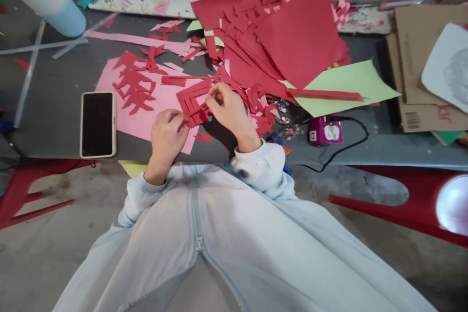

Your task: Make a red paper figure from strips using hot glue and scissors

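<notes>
A piece of cut red paper with slits and strips in it is between my hands. My left hand pinches its lower left edge with bent fingers. On its right side, my right hand is closed, thumb and forefinger together at the paper. Underneath lies a sheet of pink paper. Another red paper cutout with pointed ends rests on the pink sheet to the left. Small red scraps are heaped just right of my right hand.
A phone lies at the left. Red sheets are piled at the back, over a light green sheet. A purple power socket with a black cable sits at the right, near cardboard. A white-and-blue cylinder stands back left.
</notes>
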### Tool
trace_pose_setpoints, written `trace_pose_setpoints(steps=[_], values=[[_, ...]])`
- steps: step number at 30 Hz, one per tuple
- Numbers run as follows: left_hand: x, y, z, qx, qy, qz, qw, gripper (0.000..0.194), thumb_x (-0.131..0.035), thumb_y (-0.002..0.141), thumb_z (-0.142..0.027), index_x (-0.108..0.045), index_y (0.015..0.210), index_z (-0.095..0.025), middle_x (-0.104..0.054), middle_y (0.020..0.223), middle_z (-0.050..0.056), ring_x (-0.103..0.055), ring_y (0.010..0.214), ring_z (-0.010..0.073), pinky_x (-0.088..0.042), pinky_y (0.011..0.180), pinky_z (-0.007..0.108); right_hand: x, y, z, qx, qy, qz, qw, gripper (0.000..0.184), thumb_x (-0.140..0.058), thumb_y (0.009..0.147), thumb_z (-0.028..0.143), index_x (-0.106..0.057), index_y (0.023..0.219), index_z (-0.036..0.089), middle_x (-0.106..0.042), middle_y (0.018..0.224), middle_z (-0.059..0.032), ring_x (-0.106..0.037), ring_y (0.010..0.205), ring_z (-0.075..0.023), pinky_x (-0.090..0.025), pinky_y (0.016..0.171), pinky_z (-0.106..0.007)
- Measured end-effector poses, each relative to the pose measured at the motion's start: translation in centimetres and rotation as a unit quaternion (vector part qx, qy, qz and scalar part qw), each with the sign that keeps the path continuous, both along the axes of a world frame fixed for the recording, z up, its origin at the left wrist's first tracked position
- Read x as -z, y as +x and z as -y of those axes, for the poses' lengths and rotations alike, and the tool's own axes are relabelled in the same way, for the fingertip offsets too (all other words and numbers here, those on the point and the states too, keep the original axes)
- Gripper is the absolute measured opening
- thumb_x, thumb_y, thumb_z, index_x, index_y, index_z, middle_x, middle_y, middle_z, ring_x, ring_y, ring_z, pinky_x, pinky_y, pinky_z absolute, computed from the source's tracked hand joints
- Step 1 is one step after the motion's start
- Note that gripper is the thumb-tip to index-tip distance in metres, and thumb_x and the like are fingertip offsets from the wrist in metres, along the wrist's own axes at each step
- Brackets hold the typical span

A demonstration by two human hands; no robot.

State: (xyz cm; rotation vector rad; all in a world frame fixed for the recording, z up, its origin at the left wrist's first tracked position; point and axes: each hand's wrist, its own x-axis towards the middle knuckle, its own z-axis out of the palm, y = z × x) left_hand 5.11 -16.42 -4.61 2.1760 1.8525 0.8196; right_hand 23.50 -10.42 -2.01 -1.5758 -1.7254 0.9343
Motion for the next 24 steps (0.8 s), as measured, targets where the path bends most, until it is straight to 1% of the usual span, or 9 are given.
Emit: trace_pose_setpoints(steps=[2,4,7,10,12,16,18,20,24], values=[[0.1,-0.1,0.0,0.004,0.009,-0.004,1.000,0.010,-0.063,0.082,-0.017,-0.071,0.084,-0.023,-0.070,0.099,0.005,-0.063,0.096,0.0231,-0.052,0.086,0.038,0.5,-0.1,-0.3,0.014,0.000,-0.010,1.000,0.008,-0.059,0.085,0.029,-0.053,0.083,0.024,-0.066,0.076,0.0006,-0.064,0.072,-0.0190,-0.048,0.074,-0.035],[0.2,-0.1,0.1,0.003,0.010,-0.009,1.000,0.010,-0.063,0.083,-0.018,-0.071,0.083,-0.024,-0.070,0.098,0.005,-0.063,0.096,0.0231,-0.052,0.086,0.038,1.0,-0.1,-0.5,0.015,-0.001,-0.028,0.999,0.008,-0.062,0.082,0.027,-0.054,0.083,0.023,-0.068,0.077,0.0009,-0.066,0.073,-0.0185,-0.049,0.076,-0.036],[0.1,0.0,0.1,0.005,-0.002,-0.010,1.000,0.011,-0.062,0.084,-0.020,-0.072,0.083,-0.023,-0.070,0.098,0.006,-0.063,0.096,0.0239,-0.052,0.087,0.040,1.6,0.1,-0.7,0.013,-0.010,-0.053,0.998,0.008,-0.061,0.082,0.023,-0.057,0.089,0.023,-0.069,0.078,0.0006,-0.068,0.074,-0.0182,-0.052,0.076,-0.036],[-0.1,0.1,0.1,0.012,-0.015,-0.003,1.000,0.012,-0.060,0.085,-0.020,-0.072,0.085,-0.022,-0.069,0.099,0.008,-0.062,0.097,0.0249,-0.051,0.089,0.042,1.8,0.2,-0.7,0.007,-0.025,-0.064,0.998,0.017,-0.063,0.081,0.026,-0.059,0.097,0.022,-0.070,0.078,0.0005,-0.067,0.070,-0.0175,-0.054,0.073,-0.036],[-0.4,0.2,0.1,0.018,-0.018,-0.003,1.000,0.010,-0.062,0.086,-0.026,-0.071,0.088,-0.021,-0.068,0.103,0.009,-0.061,0.099,0.0257,-0.050,0.092,0.044,1.8,0.1,-0.6,-0.004,-0.024,-0.072,0.997,0.021,-0.064,0.080,0.024,-0.059,0.100,0.022,-0.071,0.080,0.0003,-0.068,0.070,-0.0171,-0.055,0.074,-0.036],[-0.5,0.5,-0.1,0.069,-0.008,-0.024,0.997,0.023,-0.065,0.088,-0.042,-0.071,0.096,-0.021,-0.068,0.110,0.011,-0.061,0.105,0.0275,-0.048,0.095,0.045,1.5,-0.2,-0.6,-0.013,-0.006,-0.095,0.995,0.021,-0.063,0.077,0.018,-0.058,0.097,0.021,-0.072,0.090,-0.0021,-0.070,0.079,-0.0174,-0.056,0.077,-0.034],[-0.4,0.6,-0.2,0.097,0.001,-0.038,0.995,0.025,-0.063,0.090,-0.043,-0.072,0.098,-0.021,-0.069,0.111,0.011,-0.061,0.108,0.0285,-0.048,0.095,0.045,1.3,-0.3,-0.6,-0.018,-0.001,-0.099,0.995,0.022,-0.064,0.077,0.018,-0.057,0.097,0.022,-0.072,0.094,-0.0029,-0.070,0.083,-0.0178,-0.056,0.079,-0.034],[-0.2,0.8,-0.4,0.110,0.009,-0.048,0.993,0.026,-0.060,0.093,-0.042,-0.073,0.101,-0.021,-0.069,0.110,0.012,-0.061,0.108,0.0284,-0.048,0.094,0.044,1.2,-0.4,-0.6,-0.026,0.009,-0.099,0.995,0.022,-0.064,0.078,0.019,-0.057,0.099,0.022,-0.072,0.095,-0.0028,-0.070,0.085,-0.0178,-0.055,0.081,-0.034],[0.0,1.2,-0.5,0.099,0.004,-0.058,0.993,0.030,-0.053,0.097,-0.038,-0.074,0.106,-0.019,-0.070,0.106,0.012,-0.063,0.101,0.0264,-0.050,0.088,0.041,1.1,-0.3,-0.3,-0.034,0.017,-0.098,0.994,0.022,-0.060,0.086,0.025,-0.056,0.107,0.022,-0.069,0.099,-0.0036,-0.068,0.083,-0.0162,-0.055,0.078,-0.033]])
